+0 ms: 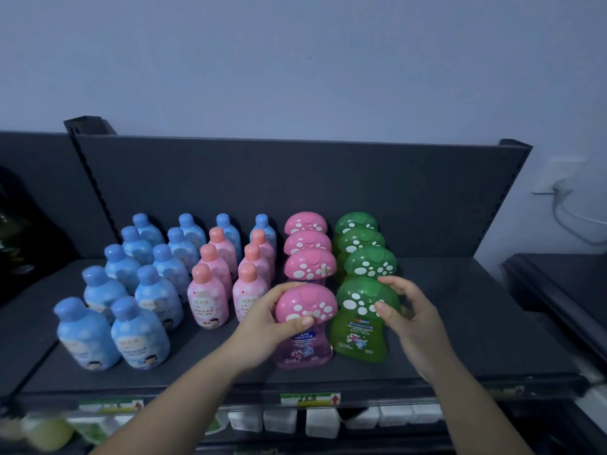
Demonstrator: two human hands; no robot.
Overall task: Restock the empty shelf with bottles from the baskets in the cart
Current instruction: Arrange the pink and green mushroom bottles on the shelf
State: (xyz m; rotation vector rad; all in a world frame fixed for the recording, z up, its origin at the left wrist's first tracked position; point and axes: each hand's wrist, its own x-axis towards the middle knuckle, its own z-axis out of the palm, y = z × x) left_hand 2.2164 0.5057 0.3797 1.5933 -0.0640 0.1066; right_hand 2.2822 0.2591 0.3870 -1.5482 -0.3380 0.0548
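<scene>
On the dark shelf (460,339) stand rows of bottles. My left hand (266,320) grips the pink mushroom-shaped cap of the front pink bottle (307,343), which stands on the shelf. My right hand (407,310) holds the cap of the front green mushroom-cap bottle (361,333) between thumb and fingers; that bottle stands upright beside the pink one. Behind them run a pink mushroom-cap row (308,261) and a green mushroom-cap row (368,257).
Left of these stand several round blue bottles (138,333) and pink bottles with orange caps (210,297). Bare shelf lies to the right of the green row. A lower shelf holds white packs (322,421). A wall socket with a cable (558,188) is at right.
</scene>
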